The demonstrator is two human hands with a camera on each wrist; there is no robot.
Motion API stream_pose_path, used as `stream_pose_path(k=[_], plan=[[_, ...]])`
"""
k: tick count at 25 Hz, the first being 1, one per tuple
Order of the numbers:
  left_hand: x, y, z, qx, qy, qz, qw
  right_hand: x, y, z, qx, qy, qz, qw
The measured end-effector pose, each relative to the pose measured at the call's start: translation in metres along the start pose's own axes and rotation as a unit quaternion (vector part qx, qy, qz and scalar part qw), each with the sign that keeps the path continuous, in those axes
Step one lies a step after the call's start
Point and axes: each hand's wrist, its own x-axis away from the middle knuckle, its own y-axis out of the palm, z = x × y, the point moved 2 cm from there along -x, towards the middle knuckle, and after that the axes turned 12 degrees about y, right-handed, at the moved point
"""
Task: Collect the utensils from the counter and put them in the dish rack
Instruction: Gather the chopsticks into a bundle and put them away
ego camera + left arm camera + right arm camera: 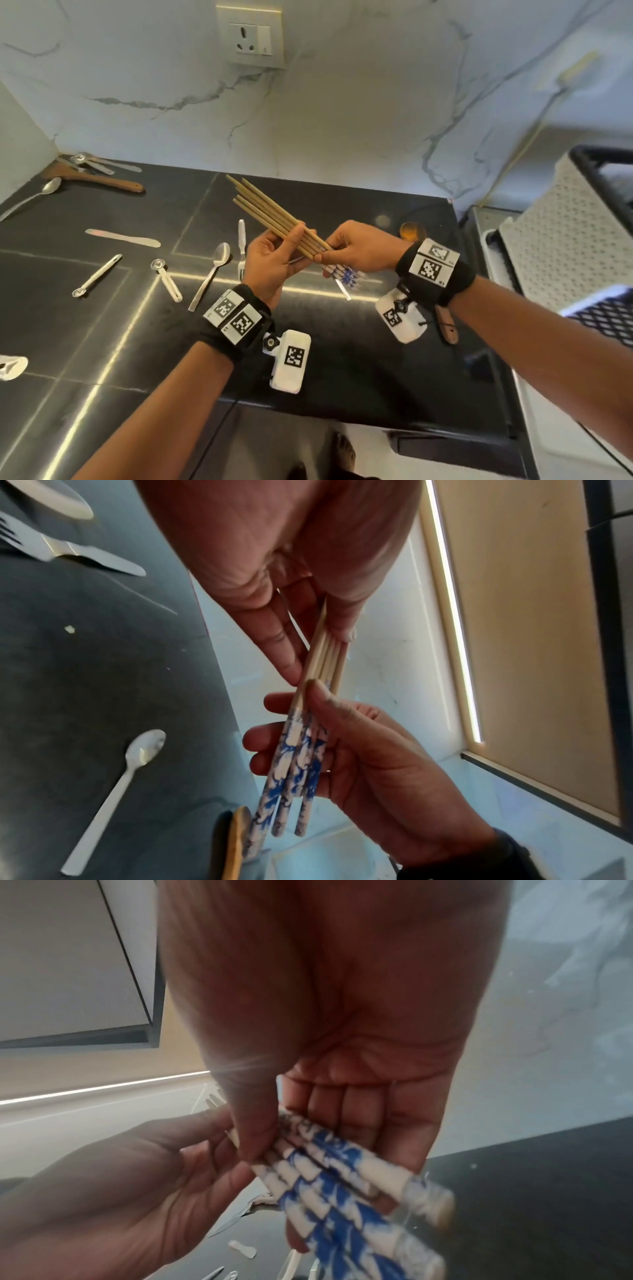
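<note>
A bundle of several wooden chopsticks (270, 212) with blue-and-white patterned ends is held above the black counter (342, 342). My left hand (291, 246), palm up, grips the plain shafts between thumb and fingers. My right hand (329, 255) pinches the same bundle near the patterned ends, thumb on top. In the left wrist view the chopsticks (301, 764) run from my left hand (318, 653) down into my right hand (298, 696). The right wrist view shows the patterned ends (325, 1177) across my right hand (291, 1164), with my left hand (222, 1150) behind.
On the counter lie a spoon (210, 274), a fork (241, 246), a butter knife (123, 237), two measuring spoons (97, 275), a wooden spatula (99, 181) and more spoons at back left. A wooden spoon (412, 231) lies behind my right wrist. The white dish rack (561, 240) stands right.
</note>
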Motion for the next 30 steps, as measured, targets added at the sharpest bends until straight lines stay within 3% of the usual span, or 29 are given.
stream_pose_path(k=[9,13,16,18,21,25,28,30], plan=[[0.009,0.110,-0.002,0.071,-0.018,-0.090,0.993,0.097,-0.079,0.044,0.088,0.021,0.074,0.993],[0.015,0.189,-0.005,0.018,-0.009,-0.171,0.985,0.158,-0.143,0.079,0.212,0.060,0.183,0.958],[0.025,0.261,-0.014,-0.064,0.033,-0.203,0.976,0.221,-0.201,0.122,0.268,0.098,0.215,0.934],[0.036,0.314,-0.029,-0.150,0.113,-0.253,0.949,0.275,-0.241,0.166,0.292,0.123,0.234,0.919],[0.061,0.387,-0.049,-0.251,0.221,-0.337,0.880,0.354,-0.288,0.245,0.306,0.175,0.243,0.904],[0.092,0.458,-0.061,-0.351,0.339,-0.404,0.774,0.429,-0.305,0.335,0.291,0.239,0.213,0.902],[0.101,0.491,-0.074,-0.407,0.354,-0.427,0.725,0.459,-0.304,0.388,0.273,0.262,0.182,0.907],[0.103,0.501,-0.088,-0.432,0.343,-0.438,0.710,0.463,-0.300,0.418,0.291,0.278,0.149,0.903]])
